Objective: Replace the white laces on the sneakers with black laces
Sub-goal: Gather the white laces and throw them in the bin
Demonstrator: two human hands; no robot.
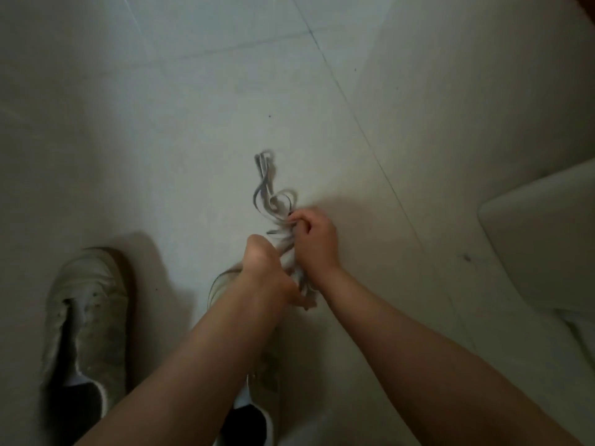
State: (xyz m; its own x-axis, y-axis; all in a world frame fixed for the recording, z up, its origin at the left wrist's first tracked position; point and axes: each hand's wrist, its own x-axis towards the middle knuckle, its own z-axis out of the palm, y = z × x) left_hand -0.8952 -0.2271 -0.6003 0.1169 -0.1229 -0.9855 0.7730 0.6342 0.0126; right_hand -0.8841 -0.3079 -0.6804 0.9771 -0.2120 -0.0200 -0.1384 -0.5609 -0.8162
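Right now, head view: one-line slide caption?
Both hands bunch white laces above one sneaker; other sneaker unlaced on floor.

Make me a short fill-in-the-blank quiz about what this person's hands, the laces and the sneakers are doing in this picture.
1. Both hands, the left hand and the right hand, grip a bundle of ____ flat laces.
2. The pale laceless sneaker lies to the ____ of the hands.
3. The second sneaker is partly hidden under the left ____.
4. Everything rests on a pale ____ floor.

Missing words: white; left; forearm; tiled
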